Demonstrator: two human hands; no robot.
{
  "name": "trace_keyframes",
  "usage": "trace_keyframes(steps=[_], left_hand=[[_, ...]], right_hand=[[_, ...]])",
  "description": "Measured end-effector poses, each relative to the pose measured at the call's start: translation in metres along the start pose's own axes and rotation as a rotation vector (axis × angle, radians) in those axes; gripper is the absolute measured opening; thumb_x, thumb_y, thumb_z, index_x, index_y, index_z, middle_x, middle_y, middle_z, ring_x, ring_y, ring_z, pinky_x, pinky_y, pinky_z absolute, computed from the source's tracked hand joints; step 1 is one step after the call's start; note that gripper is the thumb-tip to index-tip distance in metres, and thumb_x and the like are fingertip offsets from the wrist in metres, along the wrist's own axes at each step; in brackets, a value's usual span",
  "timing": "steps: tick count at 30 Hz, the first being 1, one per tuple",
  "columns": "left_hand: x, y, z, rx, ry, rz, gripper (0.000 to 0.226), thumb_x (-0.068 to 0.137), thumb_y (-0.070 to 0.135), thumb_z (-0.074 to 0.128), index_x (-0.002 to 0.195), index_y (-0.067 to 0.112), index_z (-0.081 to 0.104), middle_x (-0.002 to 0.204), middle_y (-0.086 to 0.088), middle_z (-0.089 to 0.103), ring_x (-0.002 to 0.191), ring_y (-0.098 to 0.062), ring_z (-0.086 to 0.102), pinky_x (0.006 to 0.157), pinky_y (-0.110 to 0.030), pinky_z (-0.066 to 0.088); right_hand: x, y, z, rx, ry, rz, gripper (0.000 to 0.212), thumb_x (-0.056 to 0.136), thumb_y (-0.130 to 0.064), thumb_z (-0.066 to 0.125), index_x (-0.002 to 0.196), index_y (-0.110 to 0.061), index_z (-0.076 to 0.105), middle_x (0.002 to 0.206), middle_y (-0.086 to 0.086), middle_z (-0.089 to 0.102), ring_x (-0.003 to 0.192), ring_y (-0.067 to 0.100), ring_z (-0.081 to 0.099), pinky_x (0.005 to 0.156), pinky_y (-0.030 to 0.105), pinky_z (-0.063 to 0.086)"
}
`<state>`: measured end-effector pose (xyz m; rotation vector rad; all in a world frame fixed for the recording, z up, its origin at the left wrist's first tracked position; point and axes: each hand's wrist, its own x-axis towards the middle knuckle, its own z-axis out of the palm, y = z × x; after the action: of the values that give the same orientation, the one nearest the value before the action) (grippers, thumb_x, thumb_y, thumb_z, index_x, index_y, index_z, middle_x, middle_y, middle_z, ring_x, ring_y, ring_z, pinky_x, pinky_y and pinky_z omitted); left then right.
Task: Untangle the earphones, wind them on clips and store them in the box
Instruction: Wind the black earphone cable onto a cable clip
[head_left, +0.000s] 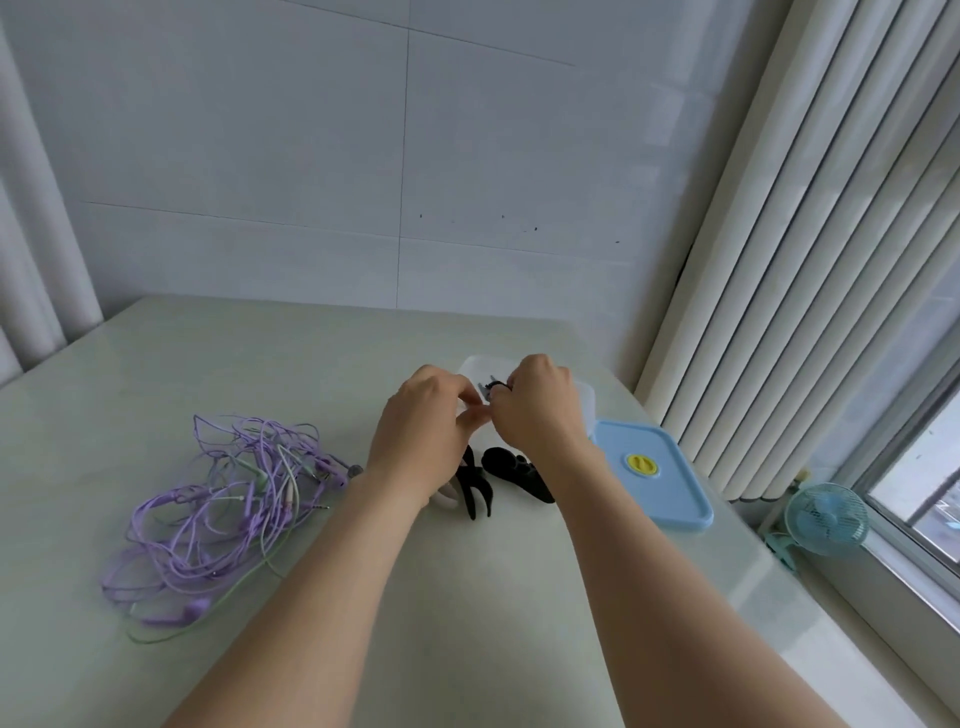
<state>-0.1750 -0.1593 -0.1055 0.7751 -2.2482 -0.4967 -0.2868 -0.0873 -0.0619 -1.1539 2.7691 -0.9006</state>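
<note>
A tangled heap of purple and pale green earphones (218, 509) lies on the table at the left. My left hand (423, 431) and my right hand (540, 410) meet above the table's middle, fingers curled together round a small dark clip (491, 388). Two black clips (478, 483) (517, 470) and a white one (445, 496) lie below my hands. The clear box (584, 402) stands just behind my hands, mostly hidden. Its blue lid (652, 475) lies to the right.
The pale table (467, 597) ends at a tiled wall behind. Vertical blinds (805, 260) hang at the right. A small blue fan (826, 512) sits on the window sill beyond the table's right edge.
</note>
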Motion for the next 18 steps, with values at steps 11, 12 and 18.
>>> trace_keyframes(steps=[11, 12, 18], left_hand=[[0.005, -0.016, -0.023, -0.006, -0.143, -0.369, 0.061, 0.082, 0.052, 0.073, 0.126, 0.022, 0.041, 0.125, 0.006, 0.054, 0.119, -0.026, 0.047, 0.098, -0.045, 0.044], [0.006, -0.018, -0.023, 0.012, -0.195, -0.407, 0.059, 0.088, 0.05, 0.066, 0.134, 0.021, 0.043, 0.133, 0.002, 0.053, 0.127, -0.029, 0.044, 0.102, -0.047, 0.042], [0.003, -0.015, -0.018, 0.192, -0.392, -0.439, 0.037, 0.082, 0.035, 0.036, 0.102, 0.015, 0.061, 0.121, -0.009, 0.062, 0.113, -0.036, 0.05, 0.093, -0.043, 0.044]], right_hand=[[0.005, -0.027, 0.023, -0.055, -0.093, -0.025, 0.028, 0.101, -0.024, 0.04, 0.075, -0.012, 0.042, 0.081, 0.005, 0.052, 0.073, 0.028, 0.048, 0.078, 0.038, 0.038], [0.003, -0.024, 0.023, -0.042, -0.069, -0.046, 0.031, 0.1, -0.023, 0.04, 0.071, -0.012, 0.041, 0.075, 0.005, 0.051, 0.072, 0.029, 0.047, 0.076, 0.038, 0.036], [-0.028, 0.007, 0.018, -0.032, 0.209, -0.108, 0.031, 0.094, -0.017, 0.049, 0.116, -0.023, 0.069, 0.117, 0.004, 0.065, 0.118, 0.032, 0.049, 0.093, 0.039, 0.034]])
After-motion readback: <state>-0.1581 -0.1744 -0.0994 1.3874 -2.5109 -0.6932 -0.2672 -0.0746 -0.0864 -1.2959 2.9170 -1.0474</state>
